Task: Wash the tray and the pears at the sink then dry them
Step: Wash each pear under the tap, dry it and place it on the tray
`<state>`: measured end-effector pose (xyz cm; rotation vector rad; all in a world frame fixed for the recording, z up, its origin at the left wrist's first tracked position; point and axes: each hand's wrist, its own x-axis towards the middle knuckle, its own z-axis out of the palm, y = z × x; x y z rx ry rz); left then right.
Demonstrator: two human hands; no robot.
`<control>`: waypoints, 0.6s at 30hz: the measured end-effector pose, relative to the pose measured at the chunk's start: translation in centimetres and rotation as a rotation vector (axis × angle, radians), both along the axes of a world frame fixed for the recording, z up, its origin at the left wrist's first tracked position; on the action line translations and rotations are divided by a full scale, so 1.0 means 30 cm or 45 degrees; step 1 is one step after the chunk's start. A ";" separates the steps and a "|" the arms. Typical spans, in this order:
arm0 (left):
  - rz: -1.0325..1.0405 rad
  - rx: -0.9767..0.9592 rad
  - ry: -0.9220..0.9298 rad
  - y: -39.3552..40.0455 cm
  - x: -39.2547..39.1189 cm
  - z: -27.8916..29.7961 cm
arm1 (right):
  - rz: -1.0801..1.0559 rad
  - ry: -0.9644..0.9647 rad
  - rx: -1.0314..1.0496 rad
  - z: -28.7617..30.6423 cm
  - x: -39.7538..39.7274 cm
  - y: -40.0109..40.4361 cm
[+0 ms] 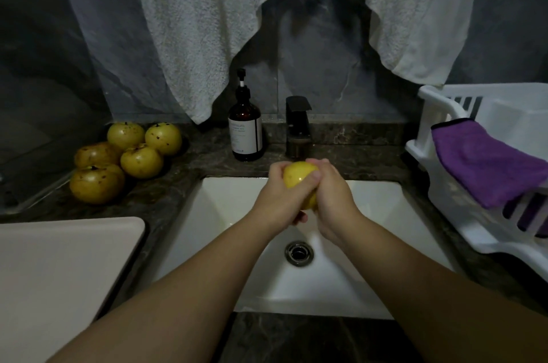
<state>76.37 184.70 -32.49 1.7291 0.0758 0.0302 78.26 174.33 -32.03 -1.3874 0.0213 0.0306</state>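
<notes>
Head view, left hand (274,199) and right hand (332,199) gripping pear (298,177), mostly hidden, over sink (385,214)

You're at a home washbasin: white sink (415,214), soap bottle (245,131) and faucet (297,125) just behind it.

You worked in dim light. The white sink (385,214) was the brightest surface, lit from above and in front of you, while the wall (44,51) and worktop (237,163) stayed murky. A dark shadow fell on the wall above the tap (298,125). The wide lens bowed the edges, and detail was soft and grainy throughout.
</notes>
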 end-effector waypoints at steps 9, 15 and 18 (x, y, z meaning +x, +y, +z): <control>0.006 -0.170 0.035 -0.003 0.014 0.003 | -0.040 -0.038 -0.080 -0.012 0.023 -0.009; 0.005 -0.156 0.170 0.008 0.029 0.014 | -0.102 -0.303 -0.358 -0.019 0.013 -0.019; -0.068 -0.070 -0.002 0.008 0.009 -0.012 | -0.089 0.111 -0.028 -0.022 0.026 -0.019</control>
